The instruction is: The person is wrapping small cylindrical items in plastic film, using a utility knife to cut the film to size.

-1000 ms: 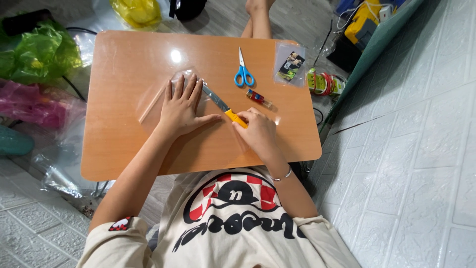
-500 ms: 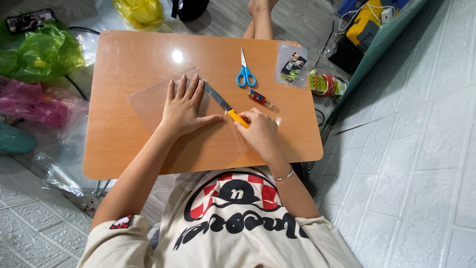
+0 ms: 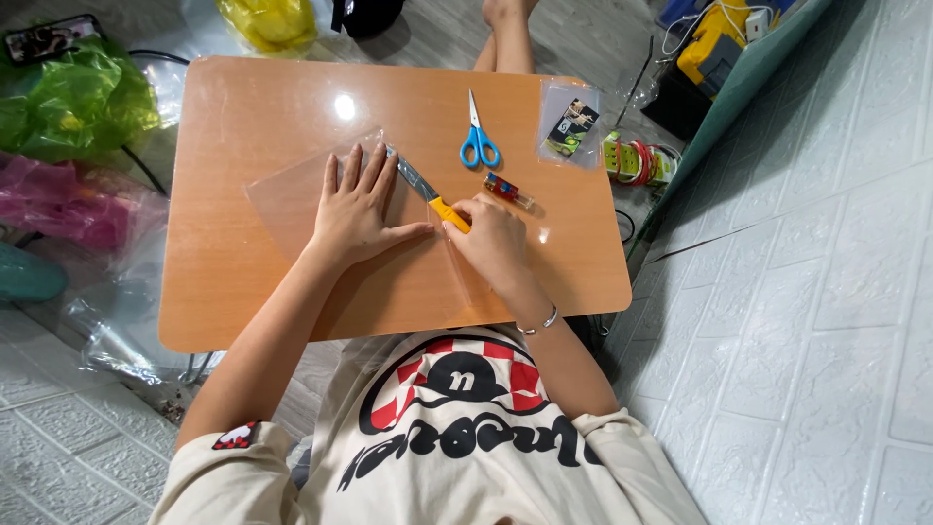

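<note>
A clear plastic sheet (image 3: 292, 199) lies flat on the low wooden table (image 3: 243, 107). My left hand (image 3: 358, 209) presses down on the sheet with fingers spread. My right hand (image 3: 494, 238) grips the yellow handle of a utility knife (image 3: 428, 194), whose metal blade runs along the sheet's right edge beside my left fingers.
Blue-handled scissors (image 3: 477, 136), a small red tube (image 3: 509, 191) and a clear packet with a dark item (image 3: 570, 126) lie on the table's right part. Green (image 3: 78, 97), pink (image 3: 58, 204) and yellow (image 3: 272, 19) plastic bags sit on the floor around it. A power strip (image 3: 637, 160) lies right.
The clear sheet now lies flatter and more spread out to the left under my left hand. Both hands stay in nearly the same places on the knife and sheet.
</note>
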